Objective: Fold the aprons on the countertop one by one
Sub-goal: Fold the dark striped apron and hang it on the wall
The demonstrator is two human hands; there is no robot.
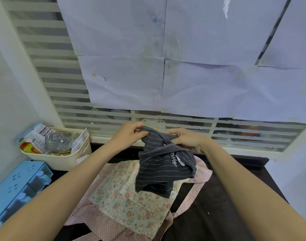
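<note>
Both hands (157,136) grip the striped apron (164,167) up at 12 (still bunched); floral apron (124,206) lies unfolded on worktop (235,188).

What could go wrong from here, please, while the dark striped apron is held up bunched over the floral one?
1. The dark striped apron hangs twisted from both the left hand and the right hand, so a fold started now would likely come out crooked.
2. Its lower edge hangs just above or on the floral apron on the countertop; laying it down there could rumple or drag that one.
3. A loose strap may be tangled inside the bunch; I cannot tell.
</note>
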